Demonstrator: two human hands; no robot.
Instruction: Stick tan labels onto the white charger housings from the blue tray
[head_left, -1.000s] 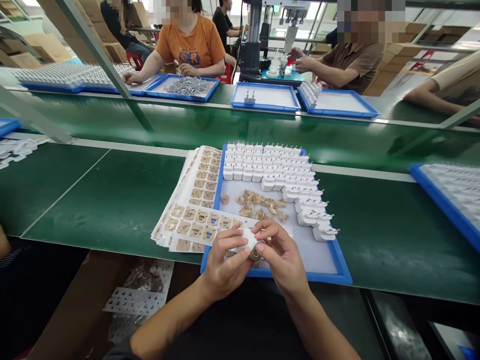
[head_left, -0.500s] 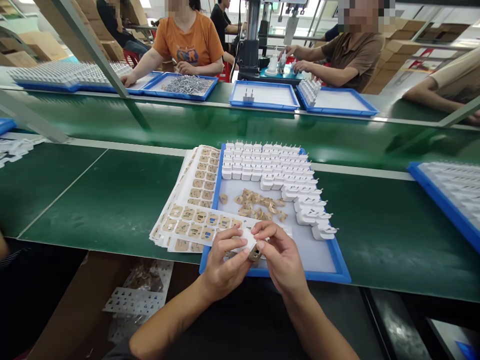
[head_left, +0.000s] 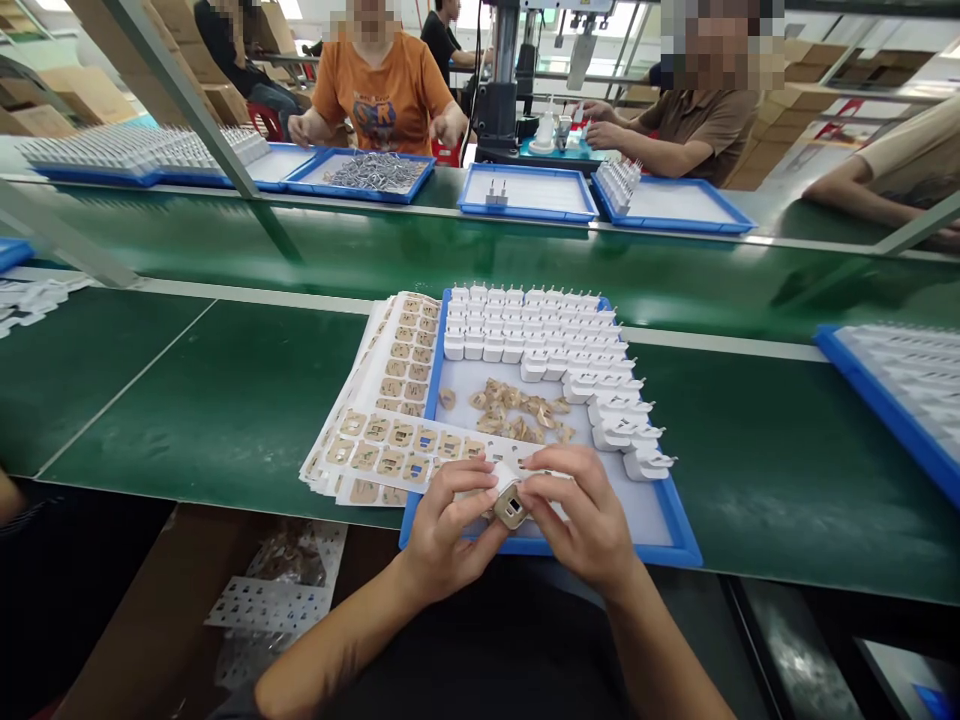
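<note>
My left hand (head_left: 454, 520) and right hand (head_left: 589, 515) grip the white adapter (head_left: 511, 506) between them, neither nearer; long axis runs outward, brown slotted end toward me.

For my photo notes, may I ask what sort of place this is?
Probably a factory assembly line: a long green workbench, a blue-rimmed rectangular tray with rows of white two-pin plugs, and brown cardboard boxes.
</note>
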